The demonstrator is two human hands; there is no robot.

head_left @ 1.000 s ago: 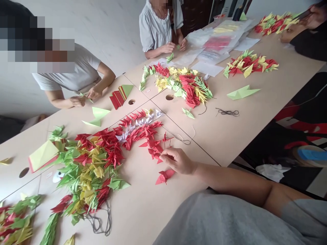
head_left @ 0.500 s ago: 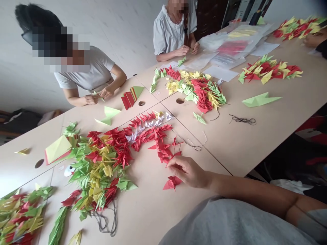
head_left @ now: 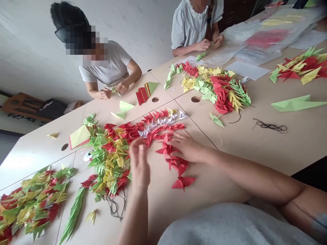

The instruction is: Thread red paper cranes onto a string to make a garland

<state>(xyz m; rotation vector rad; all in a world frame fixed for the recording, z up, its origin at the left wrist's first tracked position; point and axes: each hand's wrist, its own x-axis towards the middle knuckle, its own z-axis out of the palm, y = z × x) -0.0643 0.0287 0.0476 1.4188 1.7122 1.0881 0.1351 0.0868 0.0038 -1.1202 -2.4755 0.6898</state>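
A row of red folded paper cranes (head_left: 176, 163) lies in front of me. My right hand (head_left: 187, 146) rests over its upper part with fingers spread, touching the cranes and covering some. My left hand (head_left: 140, 165), slightly blurred, is raised left of that row with thumb and fingers apart and nothing visible in it. It partly hides the edge of a big heap of green, yellow and red cranes (head_left: 109, 160). At the row's near end sits a separate red crane (head_left: 183, 183). Strings of white cranes (head_left: 159, 123) and red cranes (head_left: 153, 116) stretch out beyond my hands.
Dark thread (head_left: 116, 206) trails from the heap. More cranes (head_left: 35, 200) cover the near left. Across the table, two people fold paper beside stacked coloured sheets (head_left: 144, 93) and another crane pile (head_left: 219, 88). A black thread bundle (head_left: 270, 126) and a green folded paper (head_left: 293, 103) lie right.
My left hand has come into view beside the heap. My right hand has moved up from the row's near end, its curled fingers now spread over the red cranes. The view has shifted left.
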